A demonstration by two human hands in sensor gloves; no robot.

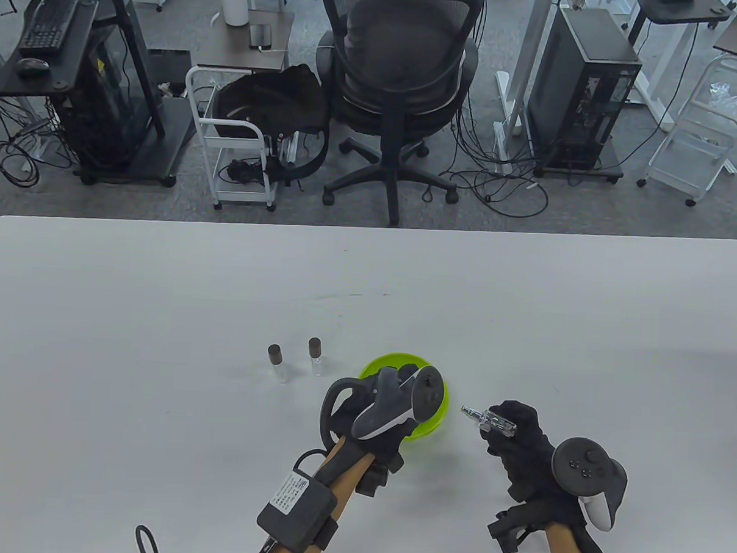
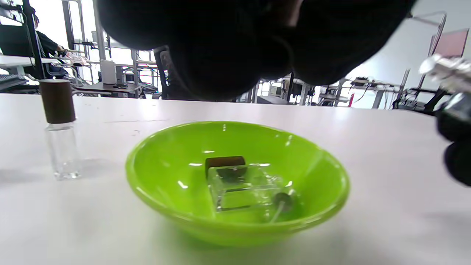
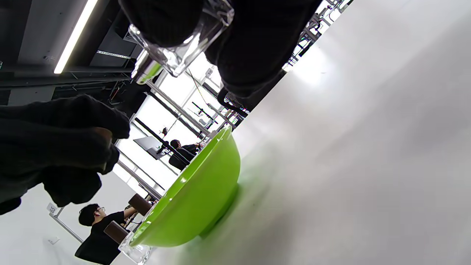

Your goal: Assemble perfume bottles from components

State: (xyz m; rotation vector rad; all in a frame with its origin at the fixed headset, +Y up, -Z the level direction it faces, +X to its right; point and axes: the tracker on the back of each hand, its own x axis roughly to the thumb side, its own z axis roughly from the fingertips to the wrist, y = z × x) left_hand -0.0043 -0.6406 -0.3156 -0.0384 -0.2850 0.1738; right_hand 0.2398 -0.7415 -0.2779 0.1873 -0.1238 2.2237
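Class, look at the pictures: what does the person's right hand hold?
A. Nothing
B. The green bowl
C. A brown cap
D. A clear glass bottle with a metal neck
D: the right hand grips a clear bottle, metal neck pointing toward the bowl.

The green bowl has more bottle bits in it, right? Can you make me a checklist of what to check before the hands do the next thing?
1. Right hand holds a clear bottle with its silver neck pointing toward the bowl: ok.
2. Bowl has parts left, a brown cap, a clear bottle and a thin tube piece: ok.
3. Left hand is over the bowl: ok.
4. Left hand has picked a part: cannot tell, its fingers are hidden.
5. Two finished bottles stand upright, left of the bowl and clear of it: ok.
6. Held bottle has its cap: not ok, neck is bare.
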